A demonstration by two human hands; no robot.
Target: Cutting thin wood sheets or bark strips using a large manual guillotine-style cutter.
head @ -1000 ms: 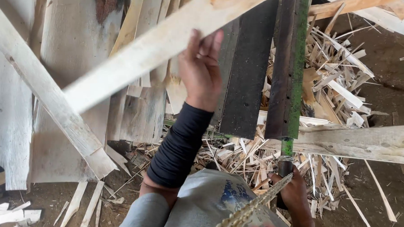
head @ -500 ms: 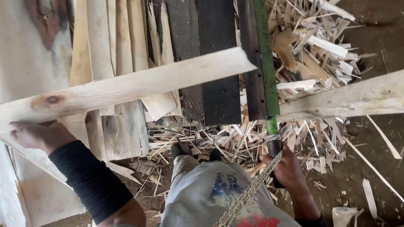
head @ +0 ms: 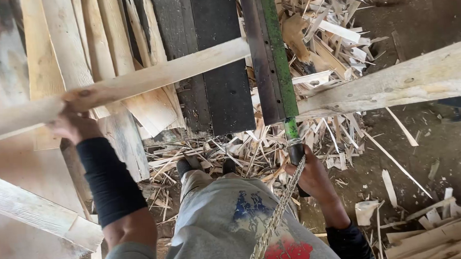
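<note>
Change since half a second ago: I log the plank (head: 154, 78) at much the same slant, running from the left edge up to mid-frame; its knot sits a little further right. The view has dipped slightly, so more of my grey shirt (head: 230, 224) fills the bottom.

Left hand (head: 72, 124): at mid-left, arm in a black sleeve (head: 109, 180) raised from lower left. Fingers wrapped up and over the plank just left of its knot, clamped on it; the fingertips are hidden behind the wood.

Right hand (head: 312, 175): right of centre, low, wrist bent upward. Fingers closed round the dark handle (head: 296, 155) of a long blade (head: 268, 54) with a green strip, which runs straight up to the top edge.

Plank: held clear of the pile, its far end just left of the blade; I cannot tell whether they touch.

Also entered: a beam (head: 396, 81) crossing the right side, dark boards (head: 222, 67) at top centre, pale boards (head: 63, 43) at upper left, splinters (head: 242, 150) on the floor, a braided cord (head: 274, 216) hanging down my front.
</note>
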